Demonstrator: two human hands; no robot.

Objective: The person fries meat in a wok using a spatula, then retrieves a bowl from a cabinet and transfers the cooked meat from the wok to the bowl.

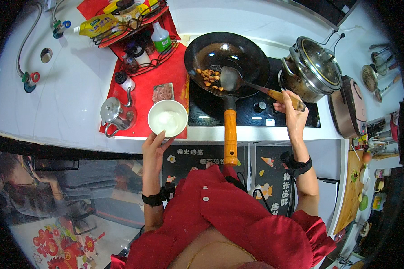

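Observation:
My left hand (155,143) grips the near rim of a white bowl (159,109), thumb over the edge. A little pale, glossy residue shows inside the bowl, which is above the red mat. My right hand (293,108) is closed around the wooden handle of a metal wok spatula (229,78). The spatula's blade rests inside a black wok (202,50), beside several browned chunks of food (208,77). Towards me points the wok's wooden handle (230,131), which neither hand touches. Just beyond the bowl, sliced raw meat (162,92) lies on a small patterned dish.
Under the wok is a black glass cooktop (212,117). A lidded steel pot (306,72) stands right of the wok, then a rice cooker (346,107). Left are a steel oil pot (118,114), a seasoning jar (125,80) and a wire condiment rack (151,69) on a red mat (138,101).

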